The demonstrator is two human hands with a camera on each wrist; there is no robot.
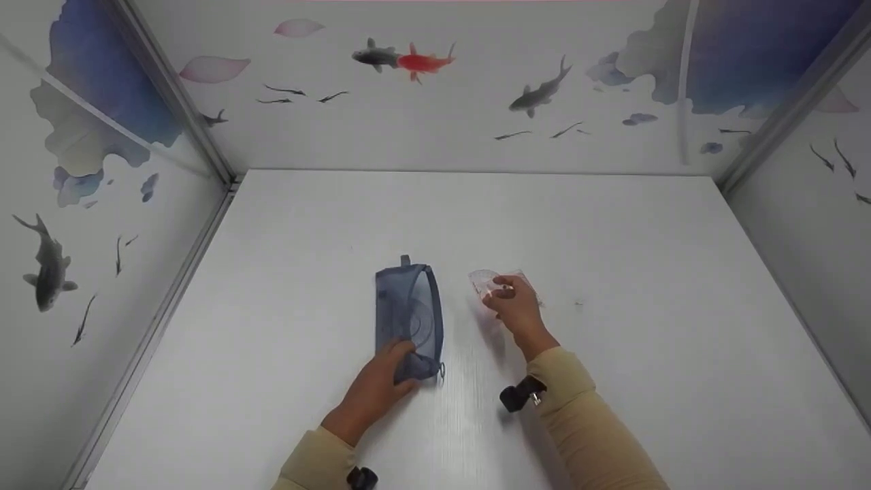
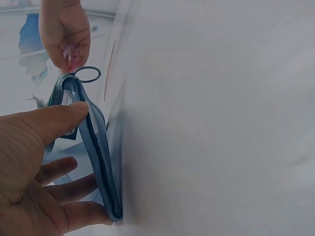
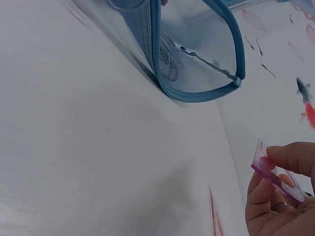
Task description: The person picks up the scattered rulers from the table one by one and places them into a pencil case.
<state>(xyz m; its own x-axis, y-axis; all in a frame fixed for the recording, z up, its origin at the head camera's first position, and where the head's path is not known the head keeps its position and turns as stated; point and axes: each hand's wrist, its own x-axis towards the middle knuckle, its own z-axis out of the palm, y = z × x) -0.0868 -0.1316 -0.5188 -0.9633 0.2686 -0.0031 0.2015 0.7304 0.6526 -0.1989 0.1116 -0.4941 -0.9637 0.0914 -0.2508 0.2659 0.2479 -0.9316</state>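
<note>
A blue mesh zippered pencil pouch [image 1: 393, 306] stands in the middle of the table, its zipper side gaping to the right. My left hand [image 1: 373, 386] holds its near end, thumb at the zipper edge [image 2: 91, 128] and fingers on the other side. Inside, through the mesh, a round clear item [image 3: 168, 64] shows. To the right of the pouch, my right hand [image 1: 518, 312] pinches a clear pink protractor [image 3: 275, 179] between thumb and fingers, raised above the table. Beneath that hand lies another thin clear pink piece [image 3: 214, 216], mostly covered by the hand in the head view.
A tiny pale bit [image 1: 578, 303] lies on the white table [image 1: 646, 272] to the right of my right hand. White panels with painted fish [image 1: 422, 62] enclose the table at the back and both sides. A ring pull [image 2: 88, 74] hangs from the pouch's zipper.
</note>
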